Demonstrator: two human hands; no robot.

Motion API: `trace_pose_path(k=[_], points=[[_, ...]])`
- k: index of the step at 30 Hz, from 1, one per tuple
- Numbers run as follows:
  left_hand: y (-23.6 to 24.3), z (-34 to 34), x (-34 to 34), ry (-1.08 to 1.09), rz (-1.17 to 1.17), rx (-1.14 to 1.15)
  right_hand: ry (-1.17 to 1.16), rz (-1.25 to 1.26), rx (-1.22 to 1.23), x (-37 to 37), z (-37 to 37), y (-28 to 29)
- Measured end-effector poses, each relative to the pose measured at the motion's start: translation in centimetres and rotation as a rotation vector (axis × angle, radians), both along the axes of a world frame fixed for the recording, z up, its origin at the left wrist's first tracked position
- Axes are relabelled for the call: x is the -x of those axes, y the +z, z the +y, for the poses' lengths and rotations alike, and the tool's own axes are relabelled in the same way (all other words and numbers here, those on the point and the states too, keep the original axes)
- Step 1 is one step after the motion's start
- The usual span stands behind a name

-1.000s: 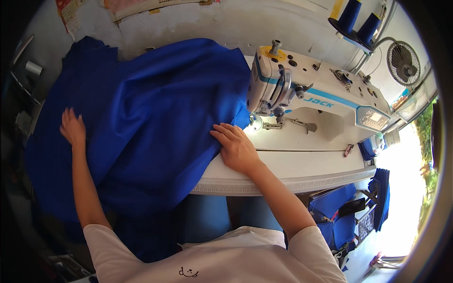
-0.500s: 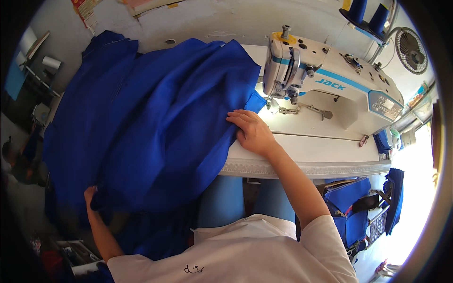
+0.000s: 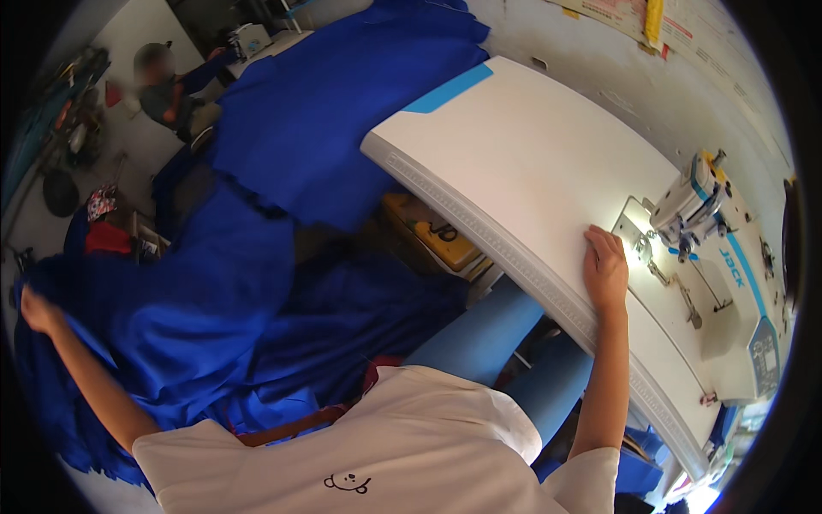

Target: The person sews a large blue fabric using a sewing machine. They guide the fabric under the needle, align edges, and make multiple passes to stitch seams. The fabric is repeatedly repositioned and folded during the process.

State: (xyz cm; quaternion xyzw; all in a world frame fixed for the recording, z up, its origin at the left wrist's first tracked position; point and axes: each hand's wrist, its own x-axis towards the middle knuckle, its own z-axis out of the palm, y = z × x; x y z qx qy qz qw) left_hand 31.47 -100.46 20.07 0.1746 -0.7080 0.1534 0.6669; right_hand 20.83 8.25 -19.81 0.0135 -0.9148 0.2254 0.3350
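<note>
At the far left my left hand point(image 3: 38, 310), closed and slightly blurred, grips the edge of a large royal-blue cloth point(image 3: 197, 283). That cloth spreads over the pile beside me, to the left of my lap. My right hand point(image 3: 606, 265) lies on the white sewing table point(image 3: 514, 171), fingers stretched out and nothing held. Close to its right are the lit needle plate and presser foot of a white sewing machine point(image 3: 706, 201).
More blue cloth point(image 3: 334, 94) covers the area beyond the table's left end. Below the table edge sits a yellow box point(image 3: 445, 244). Another person point(image 3: 167, 94) sits at a second machine point(image 3: 250, 40) at the back left. Papers hang on the wall.
The blue cloth has come off the sewing table toward the left, pulled by my left hand. My right hand stays on the table by the machine. The view has turned left.
</note>
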Motion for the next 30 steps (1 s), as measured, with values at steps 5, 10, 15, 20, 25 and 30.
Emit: trace_pose_path(k=[5, 10, 15, 20, 25, 30], points=[[-22.2, 26.0, 19.1, -0.171, -1.227, 0.011, -0.035, -0.036, -0.010, -1.1, -0.2, 1.6], [-44.9, 48.0, 22.3, -0.838, -1.740, -0.724, -0.010, -0.035, 0.126, -0.6, -0.6, 1.2], [-43.9, 62.5, 24.6, -1.353, -2.153, -1.305, -0.070, -0.045, 0.101, -1.4, -0.6, 2.4], [-39.2, 51.3, 43.3, -0.971, -0.908, -0.405, -0.104, -0.064, 0.094, -0.8, -1.4, 3.0], [-39.3, 41.8, 50.1, -0.486, -0.857, -0.691, -0.135, -0.065, 0.088, -0.3, -1.5, 2.9], [-33.2, 57.7, 48.2, -1.235, -0.803, -0.843, -0.183, -0.066, -0.012, -0.4, -1.3, 3.3]])
